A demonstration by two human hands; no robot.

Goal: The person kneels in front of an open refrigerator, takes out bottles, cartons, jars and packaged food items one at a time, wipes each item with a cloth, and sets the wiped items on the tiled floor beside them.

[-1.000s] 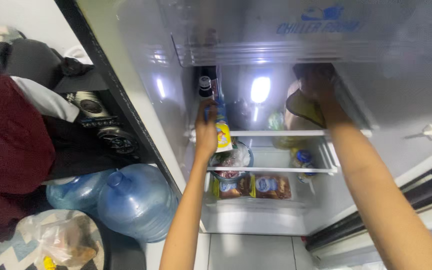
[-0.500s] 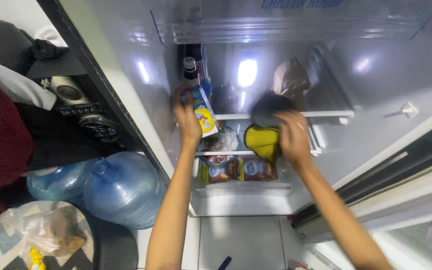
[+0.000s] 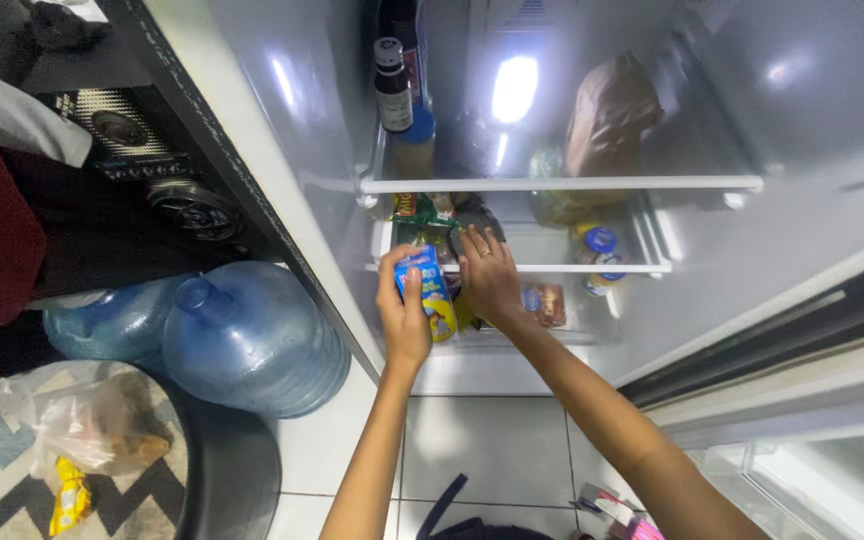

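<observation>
My left hand (image 3: 404,322) grips a small blue and yellow carton (image 3: 425,288) upright in front of the middle shelf (image 3: 552,268) of the open fridge. Right beside it, my right hand (image 3: 489,280) lies spread over a dark-lidded yellow container (image 3: 472,228) at the same shelf. Most of that container is hidden under the palm; a yellow edge shows below the hand. The two hands almost touch.
On the upper shelf (image 3: 652,183) stand a dark bottle (image 3: 392,88) and a brown bag (image 3: 607,118). A blue-capped jar (image 3: 600,250) and flat packets (image 3: 549,303) sit lower down. Two blue water jugs (image 3: 252,345) stand on the floor at left, beside a plastic bag (image 3: 92,430).
Both hands have come down from the upper shelf to the middle one. The right hand brought the dark-lidded container down from the top; the left lowered the carton. The view moved closer.
</observation>
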